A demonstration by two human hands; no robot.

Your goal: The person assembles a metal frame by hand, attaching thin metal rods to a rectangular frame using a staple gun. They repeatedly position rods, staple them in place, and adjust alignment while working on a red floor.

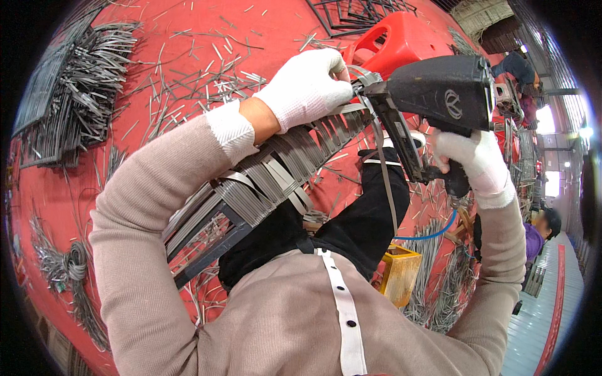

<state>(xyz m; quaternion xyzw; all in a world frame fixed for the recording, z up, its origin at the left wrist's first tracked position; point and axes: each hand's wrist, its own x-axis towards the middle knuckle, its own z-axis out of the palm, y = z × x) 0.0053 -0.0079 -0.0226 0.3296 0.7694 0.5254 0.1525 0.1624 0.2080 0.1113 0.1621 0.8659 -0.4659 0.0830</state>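
Observation:
My right hand (476, 160), in a white knit glove, is wrapped round the handle of a black air staple gun (439, 91). The gun's nose rests at the far end of a dark frame (216, 241) wound with grey flat strips (269, 182). That frame slants from my left side out past my knees. At the same end, my gloved left hand (307, 88) is closed, its curled fingers pinching a grey strip (364, 75). One long loose strip (385, 175) dangles beside the gun. A blue air hose (429, 236) runs from the gun's handle.
A red plastic stool (401, 44) stands just beyond the gun. Strip offcuts litter the red floor (188, 19). Stacked frames with grey strips (81, 94) lie at far left, a coiled bundle (75, 263) nearer. A yellow box (401, 276) is by my right leg. Other people (536, 238) sit at right.

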